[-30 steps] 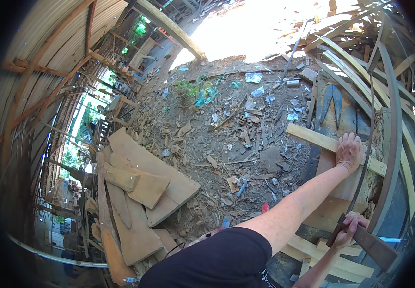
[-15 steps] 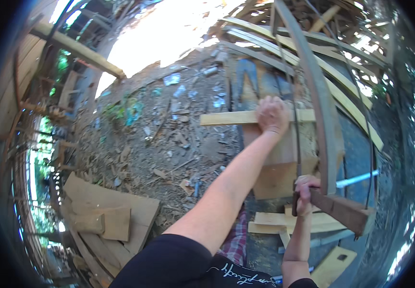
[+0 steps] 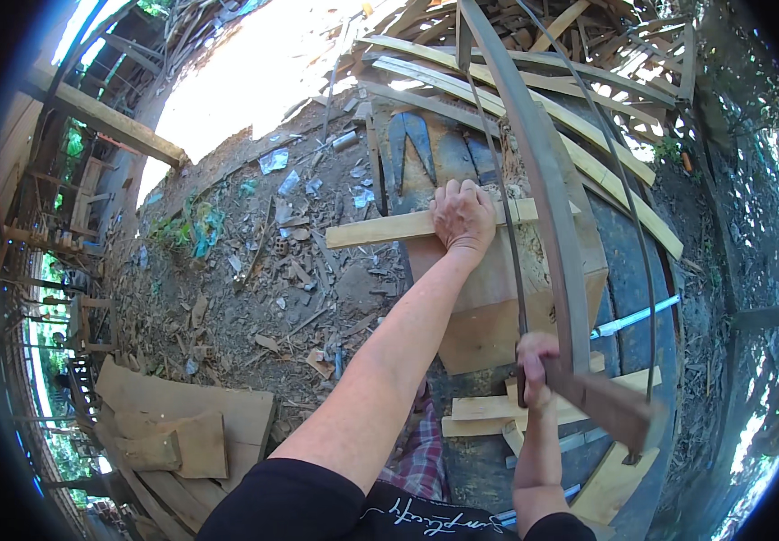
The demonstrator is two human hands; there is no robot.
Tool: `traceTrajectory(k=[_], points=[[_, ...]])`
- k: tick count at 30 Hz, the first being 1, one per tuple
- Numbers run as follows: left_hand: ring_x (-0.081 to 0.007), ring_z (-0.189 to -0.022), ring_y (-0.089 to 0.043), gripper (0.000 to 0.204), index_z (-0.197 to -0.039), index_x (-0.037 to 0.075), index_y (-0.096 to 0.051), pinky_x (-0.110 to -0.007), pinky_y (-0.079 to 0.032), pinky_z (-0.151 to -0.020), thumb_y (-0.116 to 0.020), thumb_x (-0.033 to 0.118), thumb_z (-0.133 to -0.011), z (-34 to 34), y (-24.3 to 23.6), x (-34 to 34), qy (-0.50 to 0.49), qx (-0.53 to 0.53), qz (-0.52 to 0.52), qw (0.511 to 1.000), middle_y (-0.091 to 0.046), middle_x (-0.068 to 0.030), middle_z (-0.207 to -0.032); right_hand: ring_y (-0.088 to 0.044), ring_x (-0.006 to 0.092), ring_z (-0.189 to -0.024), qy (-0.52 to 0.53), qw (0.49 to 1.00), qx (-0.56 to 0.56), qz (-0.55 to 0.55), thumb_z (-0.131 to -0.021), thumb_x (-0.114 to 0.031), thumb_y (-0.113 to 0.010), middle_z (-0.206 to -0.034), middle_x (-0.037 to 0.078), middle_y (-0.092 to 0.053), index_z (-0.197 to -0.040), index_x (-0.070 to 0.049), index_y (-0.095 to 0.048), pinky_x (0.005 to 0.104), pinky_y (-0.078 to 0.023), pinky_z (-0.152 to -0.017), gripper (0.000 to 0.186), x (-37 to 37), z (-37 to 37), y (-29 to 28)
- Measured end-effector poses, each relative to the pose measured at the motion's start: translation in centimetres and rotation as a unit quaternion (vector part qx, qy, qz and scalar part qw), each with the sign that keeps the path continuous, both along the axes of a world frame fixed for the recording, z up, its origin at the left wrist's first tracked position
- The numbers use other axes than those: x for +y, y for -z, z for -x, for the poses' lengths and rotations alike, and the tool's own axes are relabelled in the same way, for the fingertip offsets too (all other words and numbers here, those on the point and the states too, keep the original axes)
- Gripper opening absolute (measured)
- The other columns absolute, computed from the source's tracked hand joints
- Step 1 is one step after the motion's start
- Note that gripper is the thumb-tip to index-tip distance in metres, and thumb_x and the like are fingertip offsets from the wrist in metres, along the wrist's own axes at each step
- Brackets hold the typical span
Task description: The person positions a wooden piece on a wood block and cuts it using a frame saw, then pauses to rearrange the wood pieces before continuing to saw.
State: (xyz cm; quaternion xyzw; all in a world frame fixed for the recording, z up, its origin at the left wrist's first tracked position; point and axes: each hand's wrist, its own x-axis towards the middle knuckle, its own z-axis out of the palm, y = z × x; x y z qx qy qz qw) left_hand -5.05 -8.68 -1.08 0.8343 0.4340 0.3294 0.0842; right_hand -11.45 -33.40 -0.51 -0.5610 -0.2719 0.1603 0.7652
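My left hand [image 3: 463, 216] is closed over a pale wooden strip [image 3: 380, 231], pressing it onto a thick wooden block [image 3: 489, 334]. The strip's left end juts out past the block. In my right hand [image 3: 536, 361] is the near end of a large frame saw [image 3: 547, 198], which has a long wooden beam in the middle. Its narrow blade [image 3: 510, 248] crosses the strip just right of my left hand. How deep the blade sits in the strip I cannot tell. The saw's near crosspiece [image 3: 606, 401] is blurred.
Block and offcuts [image 3: 489, 410] rest on a dark bench [image 3: 628, 356]. A blue V-shaped piece [image 3: 412, 144] lies beyond my left hand. Long pale slats [image 3: 588, 135] and scrap wood are heaped at the far right. Boards [image 3: 187, 401] lie at lower left, with chips and litter on the ground.
The view has shifted, so the bench, strip and saw appear further left. Both hands keep their holds, and the blade still crosses the strip beside my left hand.
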Motion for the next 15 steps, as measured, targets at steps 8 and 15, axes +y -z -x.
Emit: traceTrajectory(k=[8,15], points=[[-0.0308,-0.085,-0.058,0.019,-0.072,0.008,-0.061,-0.044,-0.044,-0.075,-0.058,0.024,-0.083,0.2,0.6,0.2,0.032,0.012,-0.009,0.999,-0.061,-0.0102,-0.084,-0.048,0.0141,-0.065,-0.03,0.998,0.005,0.047,-0.087,-0.019,-0.061,-0.071,0.003,-0.051,-0.077,-0.008,-0.049,0.0304,-0.039,-0.06,0.02,-1.1,-0.3,-1.4],[-0.0311,-0.087,-0.058,0.019,-0.074,0.008,-0.063,-0.044,-0.044,-0.076,-0.056,0.023,-0.084,0.0,0.1,0.1,0.009,0.014,0.015,1.0,-0.062,-0.0107,-0.086,-0.047,0.0147,-0.068,0.006,0.996,-0.05,0.068,-0.086,-0.017,-0.06,-0.073,0.003,-0.049,-0.079,-0.008,-0.048,0.0295,-0.039,-0.061,0.016,-1.5,0.4,-0.5]])
